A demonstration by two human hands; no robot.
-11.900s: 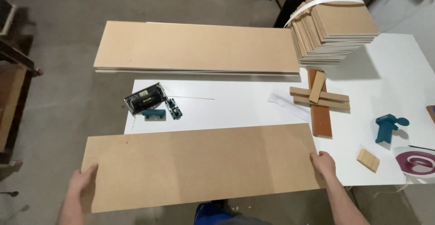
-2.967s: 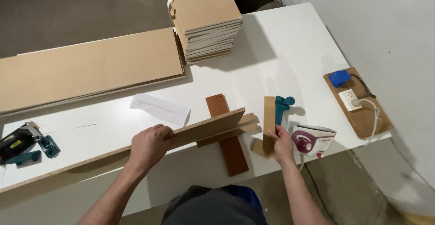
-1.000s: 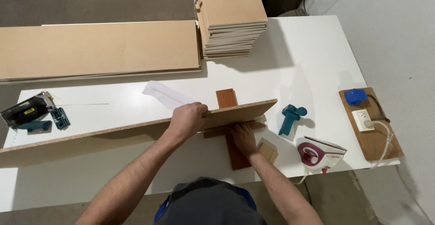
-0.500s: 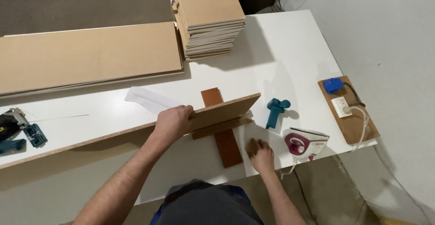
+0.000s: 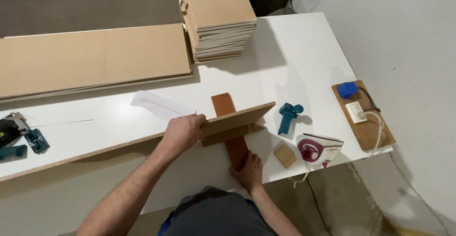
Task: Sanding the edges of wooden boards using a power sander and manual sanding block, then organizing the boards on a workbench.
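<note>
My left hand [image 5: 183, 131] grips the top edge of a long tan chipboard panel [image 5: 240, 115], which stands tilted on its long edge across the white table [image 5: 294, 55]. The panel's right end rests in a jig of pale wooden strips [image 5: 232, 135] fixed across a reddish-brown board [image 5: 223, 104]. My right hand [image 5: 248, 170] lies flat on the near end of that reddish board, at the table's front edge. A small tan wood block [image 5: 285, 155] sits just right of my right hand, untouched.
A teal hand tool [image 5: 287, 117] and a white-and-purple iron [image 5: 318, 149] lie to the right. A board with socket and blue plug [image 5: 362, 115] sits at the right edge. Stacked panels [image 5: 218, 17], long boards [image 5: 90, 58], a jigsaw [image 5: 9, 130] and a paper strip [image 5: 159, 105] lie farther off.
My right hand has left the small wood block and moved left onto the near end of the reddish board. My left hand still holds the panel on edge.
</note>
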